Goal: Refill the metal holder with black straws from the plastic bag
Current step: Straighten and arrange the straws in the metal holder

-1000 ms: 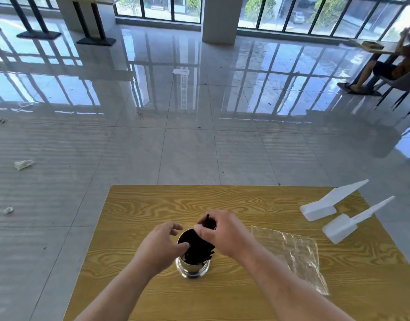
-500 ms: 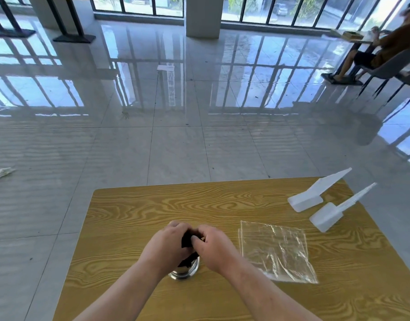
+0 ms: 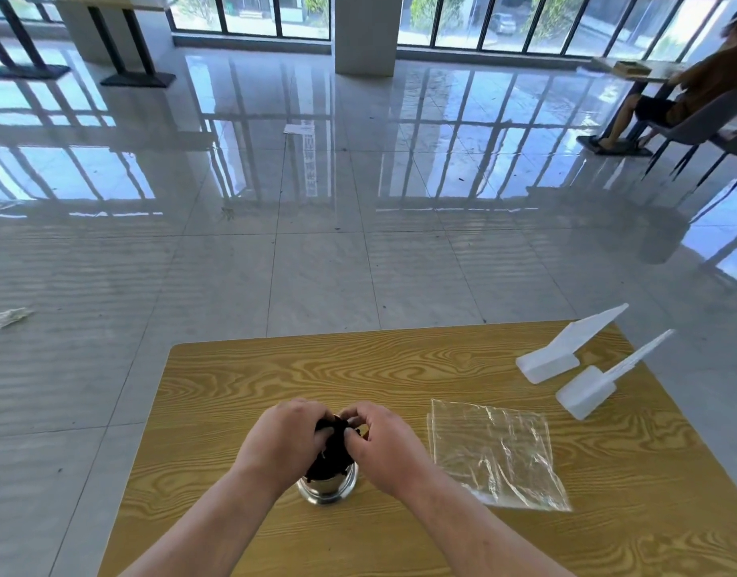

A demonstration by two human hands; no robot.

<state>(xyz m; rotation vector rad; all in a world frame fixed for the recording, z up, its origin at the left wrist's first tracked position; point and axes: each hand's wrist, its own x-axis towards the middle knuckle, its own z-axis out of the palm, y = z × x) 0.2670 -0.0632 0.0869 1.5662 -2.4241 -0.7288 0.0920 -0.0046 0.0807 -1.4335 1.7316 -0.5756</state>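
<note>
A shiny metal holder stands on the wooden table, near its front middle. A bundle of black straws rises out of it. My left hand wraps the bundle from the left. From the right, my right hand closes its fingers on the straw tops. Both hands hide most of the straws and the holder's rim. The clear plastic bag lies flat and looks empty, just right of my right hand.
Two white plastic stands sit at the table's far right corner. A person sits on a chair at another table far right. Scraps of litter lie on the glossy tiled floor.
My hands have closed in around the straw bundle; a second ago the left hand was spread beside the holder. The camera view has shifted slightly.
</note>
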